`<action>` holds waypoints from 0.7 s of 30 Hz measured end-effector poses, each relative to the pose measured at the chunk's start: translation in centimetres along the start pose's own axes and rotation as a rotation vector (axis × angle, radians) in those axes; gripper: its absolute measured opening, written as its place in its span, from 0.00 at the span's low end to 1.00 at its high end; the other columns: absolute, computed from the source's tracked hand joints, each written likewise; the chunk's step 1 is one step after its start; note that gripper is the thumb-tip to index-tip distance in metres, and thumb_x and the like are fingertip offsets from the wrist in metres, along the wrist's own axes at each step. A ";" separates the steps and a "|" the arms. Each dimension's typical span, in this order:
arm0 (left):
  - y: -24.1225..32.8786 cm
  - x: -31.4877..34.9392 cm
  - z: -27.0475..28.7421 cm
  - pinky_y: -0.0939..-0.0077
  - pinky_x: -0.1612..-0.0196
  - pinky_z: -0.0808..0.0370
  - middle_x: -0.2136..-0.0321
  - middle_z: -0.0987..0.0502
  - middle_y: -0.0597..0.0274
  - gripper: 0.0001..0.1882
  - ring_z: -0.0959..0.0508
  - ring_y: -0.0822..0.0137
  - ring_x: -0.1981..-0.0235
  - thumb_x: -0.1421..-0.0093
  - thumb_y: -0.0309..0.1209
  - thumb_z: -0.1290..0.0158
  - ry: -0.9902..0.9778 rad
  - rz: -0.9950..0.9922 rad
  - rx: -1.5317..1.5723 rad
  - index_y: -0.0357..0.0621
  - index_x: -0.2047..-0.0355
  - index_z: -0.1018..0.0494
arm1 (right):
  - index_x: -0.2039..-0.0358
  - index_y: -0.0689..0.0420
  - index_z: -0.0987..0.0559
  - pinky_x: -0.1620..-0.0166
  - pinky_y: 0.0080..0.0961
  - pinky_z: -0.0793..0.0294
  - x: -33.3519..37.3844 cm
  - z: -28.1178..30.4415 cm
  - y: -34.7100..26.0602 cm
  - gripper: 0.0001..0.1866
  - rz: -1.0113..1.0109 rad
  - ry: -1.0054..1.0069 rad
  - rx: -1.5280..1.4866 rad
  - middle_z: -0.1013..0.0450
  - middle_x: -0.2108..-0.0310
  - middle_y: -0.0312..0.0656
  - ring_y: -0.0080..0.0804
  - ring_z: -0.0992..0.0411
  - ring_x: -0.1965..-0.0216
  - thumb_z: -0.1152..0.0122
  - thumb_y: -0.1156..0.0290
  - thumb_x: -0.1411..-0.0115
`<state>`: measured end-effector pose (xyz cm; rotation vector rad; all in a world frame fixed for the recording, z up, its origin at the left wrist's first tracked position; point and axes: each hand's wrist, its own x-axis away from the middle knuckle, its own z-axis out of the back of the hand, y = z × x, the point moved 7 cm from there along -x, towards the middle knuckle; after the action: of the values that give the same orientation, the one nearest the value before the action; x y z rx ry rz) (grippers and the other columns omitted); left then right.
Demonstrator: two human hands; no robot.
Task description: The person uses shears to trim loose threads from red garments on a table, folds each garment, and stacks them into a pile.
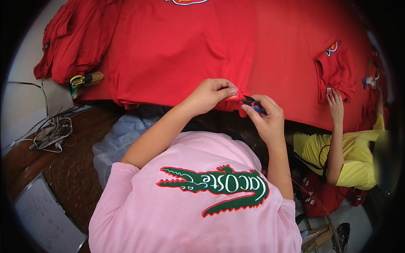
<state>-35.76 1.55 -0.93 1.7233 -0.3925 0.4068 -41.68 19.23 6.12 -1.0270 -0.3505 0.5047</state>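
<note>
My left hand (pixel 215 93) is narrowed to a pinch, thumb and fingertips on the edge of the bright red cloth garment (pixel 181 55), probably so that the small bit of fabric stands out from the rest. My right hand (pixel 268 116) is closed around the small blue-handled, dark-bladed snips (pixel 258 106), their tips aimed at ten o'clock, toward my pinch. The blades look slightly parted; I cannot tell whether any fabric lies between them.

Taking the meeting point of my hands as the clock's centre, the garment spreads from ten to twelve o'clock, flat over the table, which likely bears its weight while its near edge comes to me. At nine o'clock lie the yellow-handled scissors (pixel 77 80), set aside beneath the loose heap of red cloth (pixel 71 42), perhaps to leave my working edge free. At three o'clock a co-worker's hand (pixel 335 105) rests against the small folded red piece (pixel 335 69), seemingly to steady it.
</note>
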 end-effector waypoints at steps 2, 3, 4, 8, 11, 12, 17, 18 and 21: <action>0.0 0.1 0.1 0.79 0.49 0.25 0.62 0.18 0.66 0.11 0.22 0.77 0.57 0.29 0.31 0.44 -0.014 -0.015 0.029 0.34 0.54 0.20 | 0.64 0.57 0.16 0.69 0.28 0.26 -0.8 0.0 -1.2 0.12 0.044 -0.045 0.164 0.23 0.72 0.41 0.33 0.24 0.74 0.25 0.65 0.44; -0.1 0.2 0.1 0.79 0.48 0.25 0.61 0.18 0.66 0.12 0.22 0.76 0.57 0.29 0.31 0.44 -0.020 -0.023 0.044 0.34 0.54 0.20 | 0.64 0.57 0.15 0.70 0.29 0.26 -1.1 -0.2 -1.6 0.12 0.066 -0.069 0.245 0.22 0.73 0.41 0.34 0.24 0.75 0.26 0.64 0.44; 0.0 0.3 0.3 0.79 0.48 0.25 0.61 0.18 0.66 0.12 0.22 0.76 0.57 0.29 0.31 0.44 -0.016 -0.017 0.044 0.34 0.54 0.20 | 0.64 0.57 0.15 0.70 0.30 0.26 -1.2 -0.2 -2.1 0.12 0.084 -0.068 0.277 0.22 0.73 0.41 0.35 0.24 0.76 0.26 0.64 0.44; 0.5 0.7 0.8 0.79 0.48 0.25 0.61 0.18 0.66 0.12 0.22 0.76 0.57 0.29 0.31 0.44 -0.014 -0.007 0.050 0.34 0.54 0.20 | 0.64 0.56 0.14 0.71 0.32 0.25 -1.3 -0.3 -3.1 0.13 0.100 -0.060 0.382 0.22 0.74 0.41 0.36 0.24 0.78 0.26 0.62 0.44; 0.6 0.7 1.2 0.79 0.49 0.25 0.62 0.18 0.66 0.11 0.22 0.76 0.57 0.29 0.31 0.44 -0.012 -0.007 0.049 0.34 0.54 0.20 | 0.65 0.56 0.14 0.71 0.31 0.25 -1.2 0.1 -2.9 0.13 0.058 0.028 0.399 0.20 0.74 0.42 0.36 0.23 0.78 0.25 0.62 0.45; 0.7 0.7 1.4 0.79 0.49 0.25 0.62 0.18 0.66 0.11 0.22 0.76 0.57 0.29 0.31 0.44 -0.009 -0.007 0.047 0.34 0.55 0.19 | 0.65 0.57 0.14 0.71 0.31 0.24 -1.2 0.3 -2.8 0.13 0.043 0.069 0.396 0.20 0.73 0.42 0.36 0.23 0.78 0.25 0.62 0.45; 1.2 0.8 1.8 0.79 0.49 0.25 0.63 0.18 0.66 0.11 0.22 0.76 0.58 0.29 0.30 0.44 -0.013 0.007 0.075 0.34 0.56 0.19 | 0.66 0.58 0.14 0.71 0.30 0.24 -1.1 -0.5 -3.4 0.13 0.049 0.052 0.253 0.19 0.73 0.43 0.35 0.21 0.76 0.24 0.63 0.46; 1.3 0.9 1.8 0.79 0.49 0.25 0.63 0.18 0.66 0.11 0.22 0.76 0.58 0.29 0.30 0.44 -0.016 0.009 0.091 0.34 0.56 0.19 | 0.66 0.58 0.14 0.71 0.30 0.24 -1.1 -0.8 -3.4 0.13 0.057 0.035 0.234 0.19 0.73 0.43 0.35 0.21 0.76 0.23 0.64 0.46; 1.4 0.9 1.8 0.78 0.48 0.26 0.62 0.18 0.65 0.11 0.21 0.75 0.57 0.29 0.31 0.45 -0.041 0.009 0.112 0.34 0.56 0.19 | 0.65 0.58 0.14 0.71 0.29 0.25 -1.4 -1.2 -3.2 0.13 0.026 0.003 0.261 0.19 0.73 0.43 0.34 0.21 0.75 0.24 0.64 0.46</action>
<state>-35.58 -0.52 0.40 1.8418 -0.4144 0.4069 -41.54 16.26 8.31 -0.7804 -0.2614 0.5567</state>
